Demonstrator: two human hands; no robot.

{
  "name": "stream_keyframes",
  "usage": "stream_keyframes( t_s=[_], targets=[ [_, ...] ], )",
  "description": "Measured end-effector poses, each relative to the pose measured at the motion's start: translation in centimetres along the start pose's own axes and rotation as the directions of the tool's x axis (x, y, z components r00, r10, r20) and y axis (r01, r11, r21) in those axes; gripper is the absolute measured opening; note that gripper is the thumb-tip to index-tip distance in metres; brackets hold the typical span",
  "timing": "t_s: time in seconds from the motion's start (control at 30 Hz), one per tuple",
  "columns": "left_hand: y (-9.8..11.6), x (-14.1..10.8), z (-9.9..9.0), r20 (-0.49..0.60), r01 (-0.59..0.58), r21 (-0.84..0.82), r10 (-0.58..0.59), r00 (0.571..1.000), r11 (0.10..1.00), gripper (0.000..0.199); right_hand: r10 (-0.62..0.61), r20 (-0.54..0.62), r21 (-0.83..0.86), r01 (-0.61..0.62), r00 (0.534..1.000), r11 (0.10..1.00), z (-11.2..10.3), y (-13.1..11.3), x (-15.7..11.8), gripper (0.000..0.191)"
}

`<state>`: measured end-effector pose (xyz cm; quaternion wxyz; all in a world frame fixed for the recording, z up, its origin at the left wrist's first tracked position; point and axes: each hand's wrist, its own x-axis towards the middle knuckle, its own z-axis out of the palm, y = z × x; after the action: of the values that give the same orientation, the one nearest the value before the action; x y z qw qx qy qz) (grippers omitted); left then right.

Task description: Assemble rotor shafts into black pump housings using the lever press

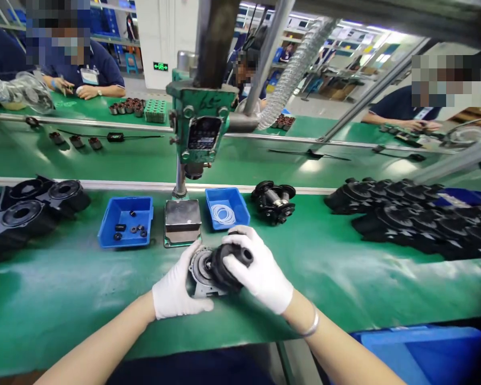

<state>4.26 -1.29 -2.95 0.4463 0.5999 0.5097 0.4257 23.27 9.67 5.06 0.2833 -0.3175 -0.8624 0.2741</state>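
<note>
My left hand [177, 289], in a white glove, is closed on the left edge of a grey metal housing [201, 267] with a ringed round opening. My right hand [260, 270], gloved too, has its fingers wrapped round a black round cover [228, 267] with a short hollow spout. The cover is tilted over the right part of the housing and hides it there; I cannot tell whether the two touch. Just beyond my hands stands the metal block [182, 216] at the base of a green bench press [202, 123].
A blue bin [104, 227] holds small black parts; another blue bin [240, 206] holds white rings. Black wheel-like parts [273, 200] lie right of it. Black housings [20, 214] stand at left, rows of black parts [404, 214] at right. Co-workers sit across the bench.
</note>
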Motion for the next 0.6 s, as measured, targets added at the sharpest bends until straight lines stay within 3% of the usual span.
stream_keyframes(
  t_s=[0.17, 0.6],
  targets=[
    [0.8, 0.3, 0.0, -0.045, -0.014, -0.018, 0.013, 0.999, 1.0, 0.109, -0.058, 0.086, -0.149, 0.07, 0.995, 0.986, 1.8, -3.0, 0.8, 0.027],
    [0.9, 0.9, 0.2, -0.087, 0.015, -0.07, -0.021, 0.996, 0.997, 0.108, -0.099, 0.154, -0.314, 0.143, 0.983, 0.939, 3.1, -2.6, 0.8, 0.033]
  ],
)
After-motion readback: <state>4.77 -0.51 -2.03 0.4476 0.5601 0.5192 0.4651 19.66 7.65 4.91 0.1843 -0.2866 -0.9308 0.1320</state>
